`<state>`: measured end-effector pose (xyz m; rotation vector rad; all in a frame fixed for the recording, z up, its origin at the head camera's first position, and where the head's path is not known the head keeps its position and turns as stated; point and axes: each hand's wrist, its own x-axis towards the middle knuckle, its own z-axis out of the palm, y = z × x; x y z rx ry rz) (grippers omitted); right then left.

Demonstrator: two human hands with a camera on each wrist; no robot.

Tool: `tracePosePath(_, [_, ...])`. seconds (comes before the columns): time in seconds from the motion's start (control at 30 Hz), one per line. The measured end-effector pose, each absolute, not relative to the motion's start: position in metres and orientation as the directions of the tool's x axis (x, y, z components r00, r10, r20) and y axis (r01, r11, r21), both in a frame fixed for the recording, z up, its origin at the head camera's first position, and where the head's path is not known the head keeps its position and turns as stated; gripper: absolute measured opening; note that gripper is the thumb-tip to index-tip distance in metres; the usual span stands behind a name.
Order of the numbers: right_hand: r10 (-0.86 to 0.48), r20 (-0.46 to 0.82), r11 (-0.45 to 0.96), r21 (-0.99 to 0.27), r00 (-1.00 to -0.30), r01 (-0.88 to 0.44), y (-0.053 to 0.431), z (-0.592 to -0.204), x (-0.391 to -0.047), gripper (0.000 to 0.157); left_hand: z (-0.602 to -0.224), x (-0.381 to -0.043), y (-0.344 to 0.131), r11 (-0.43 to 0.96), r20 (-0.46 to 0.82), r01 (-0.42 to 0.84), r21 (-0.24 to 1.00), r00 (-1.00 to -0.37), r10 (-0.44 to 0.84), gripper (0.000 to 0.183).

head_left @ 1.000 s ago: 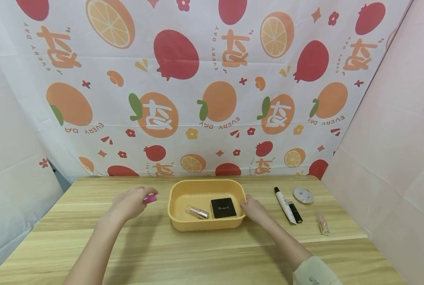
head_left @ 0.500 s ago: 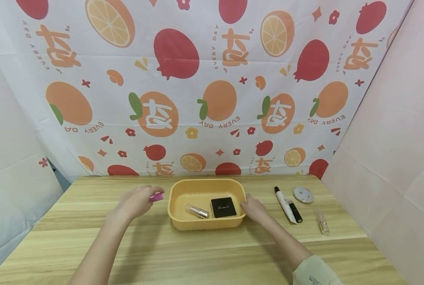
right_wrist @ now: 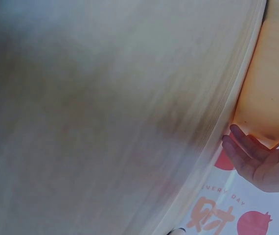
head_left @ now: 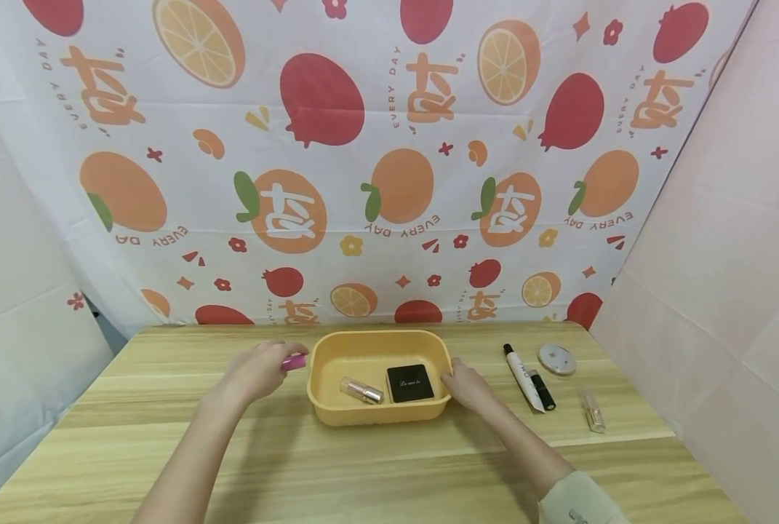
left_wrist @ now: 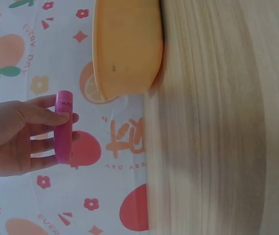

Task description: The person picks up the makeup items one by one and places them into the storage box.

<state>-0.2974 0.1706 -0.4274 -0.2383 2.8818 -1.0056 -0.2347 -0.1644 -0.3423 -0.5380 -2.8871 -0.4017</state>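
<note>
- Presently the left hand (head_left: pixel 256 371) pinches a small pink tube (head_left: pixel 293 362) between thumb and fingers, holding it above the counter (head_left: pixel 363 466) just left of the yellow tub (head_left: pixel 329 407).
- Seen from the left wrist view, the pink tube (left_wrist: pixel 63 126) lies across the fingertips (left_wrist: pixel 56 117), with the thumb curled over it; the tub's outer wall (left_wrist: pixel 127 49) shows beyond it, apart from the tube.
- On the other side, the right hand (head_left: pixel 469 386) rests against the right wall of the yellow tub, fingers laid on its rim and side.
- From the right wrist view, the fingers (right_wrist: pixel 242 144) of that hand touch the tub's orange-yellow wall (right_wrist: pixel 271 88) close to where it meets the counter; they look fairly straight, pressed on rather than curled round.
- Inside the tub lie a black square compact (head_left: pixel 410 383) on the right and a small clear bottle with a silver cap (head_left: pixel 361 391) to its left, lying on its side.
- To the right of the tub, on the counter, lie a white pen-like stick (head_left: pixel 521 375) and a short black tube (head_left: pixel 542 390) just beside it.
- Farther right sit a round silver compact (head_left: pixel 557 359) and, nearer, a small clear tube (head_left: pixel 593 410).
- Behind the counter hangs a cloth printed with oranges and red fruit (head_left: pixel 389 145).
</note>
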Motion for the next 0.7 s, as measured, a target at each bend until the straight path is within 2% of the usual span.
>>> tracePosePath(0.37, [-0.170, -0.019, 0.777, -0.618, -0.985, -0.122, 0.169, -0.427, -0.297, 0.038, -0.343, -0.238, -0.159, 0.888, 0.256, 0.399, 0.228, -0.905, 0.341, 0.033])
tracePosePath(0.7, [-0.167, -0.006, 0.779, -0.614, -0.986, -0.128, 0.170, -0.427, -0.297, 0.038, -0.345, -0.241, -0.151, 0.879, 0.253, 0.413, 0.239, -0.900, 0.354, 0.027])
